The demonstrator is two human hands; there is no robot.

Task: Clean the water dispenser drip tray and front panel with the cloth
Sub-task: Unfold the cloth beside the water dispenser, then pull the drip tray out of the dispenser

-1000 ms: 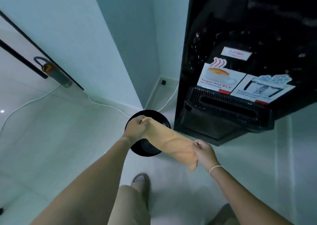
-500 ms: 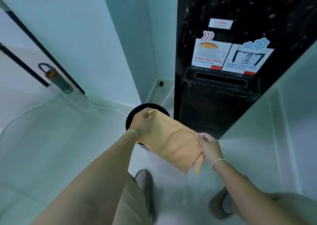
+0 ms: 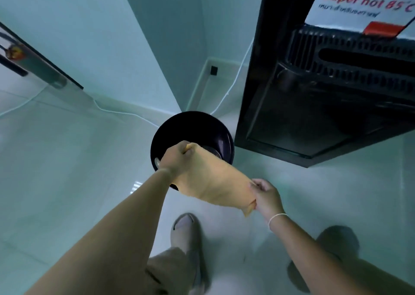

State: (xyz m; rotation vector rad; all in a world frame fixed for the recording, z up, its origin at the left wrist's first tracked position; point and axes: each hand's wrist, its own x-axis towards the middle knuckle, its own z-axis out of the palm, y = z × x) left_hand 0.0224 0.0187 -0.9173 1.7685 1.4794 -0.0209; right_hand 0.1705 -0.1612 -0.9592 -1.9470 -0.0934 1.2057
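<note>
An orange cloth is stretched flat between my two hands, low over the floor. My left hand pinches its far left corner; my right hand pinches its near right corner. The black water dispenser stands at the upper right, apart from the cloth. Its slotted black drip tray juts out under a white "Super hot 85°C" label with a red tab.
A black round bucket sits on the floor left of the dispenser, partly under the cloth. A white cable runs along the skirting. A glass door with a handle is at far left. My feet in grey slippers stand below.
The view has moved closer and lower to the dispenser, so the tray and label now fill the upper right. The cloth stays spread between both hands.
</note>
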